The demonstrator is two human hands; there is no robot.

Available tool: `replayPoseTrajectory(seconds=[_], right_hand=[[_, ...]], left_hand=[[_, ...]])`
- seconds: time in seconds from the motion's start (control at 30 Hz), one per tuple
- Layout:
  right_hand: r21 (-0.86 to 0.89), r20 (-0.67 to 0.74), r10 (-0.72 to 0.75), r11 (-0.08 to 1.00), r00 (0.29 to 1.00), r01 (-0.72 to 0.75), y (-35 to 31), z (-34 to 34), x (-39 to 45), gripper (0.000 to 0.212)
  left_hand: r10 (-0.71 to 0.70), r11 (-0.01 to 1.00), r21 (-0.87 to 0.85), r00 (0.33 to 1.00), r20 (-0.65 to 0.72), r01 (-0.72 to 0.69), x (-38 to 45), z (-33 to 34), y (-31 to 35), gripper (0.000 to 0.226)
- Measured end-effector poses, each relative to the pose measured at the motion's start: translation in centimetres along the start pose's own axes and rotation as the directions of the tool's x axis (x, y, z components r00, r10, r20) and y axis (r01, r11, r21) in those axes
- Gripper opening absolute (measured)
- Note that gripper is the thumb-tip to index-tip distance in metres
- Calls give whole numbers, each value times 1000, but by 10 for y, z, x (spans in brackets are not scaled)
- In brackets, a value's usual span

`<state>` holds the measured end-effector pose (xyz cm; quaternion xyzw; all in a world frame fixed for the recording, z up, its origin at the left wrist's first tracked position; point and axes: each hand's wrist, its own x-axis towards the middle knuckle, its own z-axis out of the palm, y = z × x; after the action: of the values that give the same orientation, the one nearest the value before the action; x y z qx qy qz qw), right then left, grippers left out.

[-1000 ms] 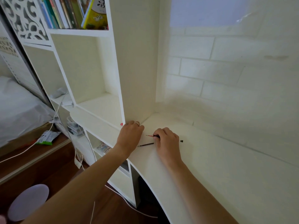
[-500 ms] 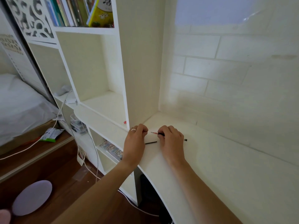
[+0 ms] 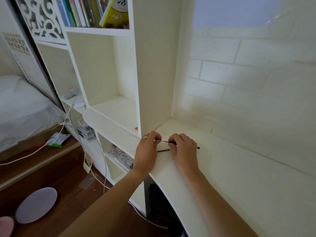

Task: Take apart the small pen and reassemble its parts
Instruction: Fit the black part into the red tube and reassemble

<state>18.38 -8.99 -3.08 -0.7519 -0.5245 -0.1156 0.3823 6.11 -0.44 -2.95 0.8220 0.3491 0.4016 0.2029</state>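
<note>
At the corner of a white surface, my two hands work a small pen apart, both low over the desktop where it meets the upright of the bookshelf. My left hand, a ring on one finger, pinches the tip of a thin red refill between thumb and fingertip; my right hand is closed around the black pen barrel, whose far end pokes out past my knuckles on the outer side of that hand. The refill bridges the short gap between my two hands, so I judge it to be partway in or out of the barrel, though which way cannot be told. Just below that gap, nearer to me and lying flat on the surface, rests a slim black piece, most likely another part of the pen. These parts look light and narrow; the refill should flex if bent, and its smooth plastic may slip, so it is best held close to where it enters the barrel and drawn straight along the barrel's line. The loose piece could roll, and the surface's curved edge runs close beneath my wrists.
</note>
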Motion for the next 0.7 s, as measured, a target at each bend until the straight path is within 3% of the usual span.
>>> replayPoseTrajectory(seconds=[0.2,0.5,0.7], right_hand=[[17,-10,-20,1000,1000,20,0,1,1,11],[-23,-15,5,1000,1000,-5,-1,0,0,11],[-28,-20,9,1000,1000,-9,-1,-1,0,9]], left_hand=[[42,998,-42,998,42,-40,-1,-2,0,7],[-28,995,-99,999,25,30,-2,-3,1,15],[-22,999,-47,1000,-13,21,-2,-3,0,11]])
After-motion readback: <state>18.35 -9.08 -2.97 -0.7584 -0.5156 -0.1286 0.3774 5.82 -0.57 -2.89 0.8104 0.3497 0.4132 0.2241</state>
